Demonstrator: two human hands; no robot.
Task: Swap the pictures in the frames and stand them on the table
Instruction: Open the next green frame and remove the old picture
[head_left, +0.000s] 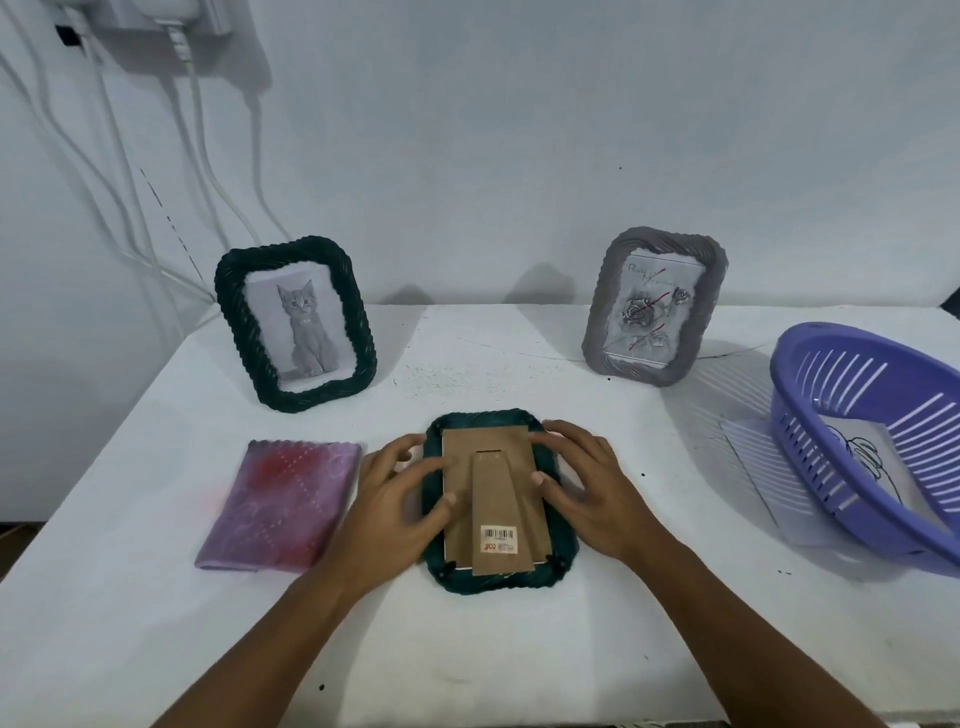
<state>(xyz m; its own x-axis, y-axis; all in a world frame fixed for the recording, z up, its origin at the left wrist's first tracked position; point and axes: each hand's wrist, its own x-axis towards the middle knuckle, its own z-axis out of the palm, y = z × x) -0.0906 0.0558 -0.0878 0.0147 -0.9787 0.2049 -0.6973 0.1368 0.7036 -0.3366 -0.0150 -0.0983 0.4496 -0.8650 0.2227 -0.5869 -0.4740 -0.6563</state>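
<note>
Frame (498, 499): face-down on the surface (156, 597) before you, long axis running away, stand flap flat.
Left hand (400, 499): fingers spread, pressing its left edge.
Right hand (587, 488): same, opposite edge.
Basket (810, 415): holds a line drawing (867, 457).

I am looking at what seems a plain home room or makeshift workspace: a white-covered table (156, 597) is standing against a bare white wall (519, 130), white cables (124, 171) are hanging from plugs, and a purple plastic basket (872, 441) is sitting beside it.
</note>
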